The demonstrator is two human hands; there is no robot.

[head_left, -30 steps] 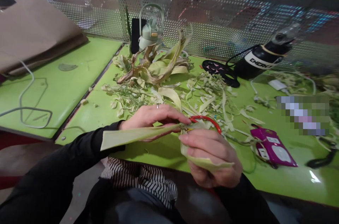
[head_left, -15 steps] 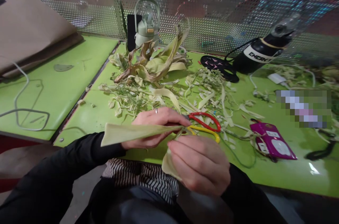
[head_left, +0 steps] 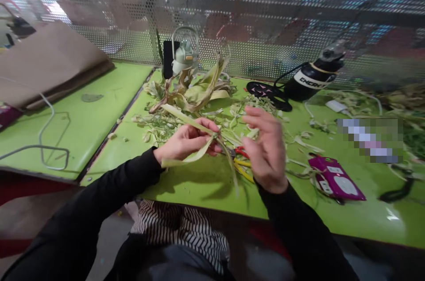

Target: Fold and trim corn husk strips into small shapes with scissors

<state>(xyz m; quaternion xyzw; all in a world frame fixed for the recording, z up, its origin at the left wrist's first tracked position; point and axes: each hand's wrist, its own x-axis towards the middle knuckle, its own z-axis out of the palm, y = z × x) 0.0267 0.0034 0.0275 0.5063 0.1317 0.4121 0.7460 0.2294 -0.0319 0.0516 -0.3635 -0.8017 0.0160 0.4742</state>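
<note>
My left hand (head_left: pixel 182 141) pinches several pale strips of corn husk (head_left: pixel 196 155) where they meet in a small knot near my fingertips. The strips' loose ends fan out to the left and hang down to the right. To the right, my right hand (head_left: pixel 265 150) is raised and slightly blurred, its fingers apart and nothing visible in it. Between the hands lie cutters (head_left: pixel 244 163) with one red and one yellow handle, partly hidden by my hands. Behind them a heap of dry corn husks (head_left: pixel 199 90) lies among shredded scraps.
At the back stand a pale green bottle (head_left: pixel 184 57) and a dark phone (head_left: pixel 168 57). A black bottle (head_left: pixel 303 82) leans at the right beside a black disc (head_left: pixel 265 93). A purple packet (head_left: pixel 337 179) lies front right; brown paper (head_left: pixel 56 59) and a bent white wire (head_left: pixel 49 146) are left.
My right hand has let go of the husk and moved up and to the right, opening. My left hand has turned, still gripping the knotted strips. The view has tilted up slightly.
</note>
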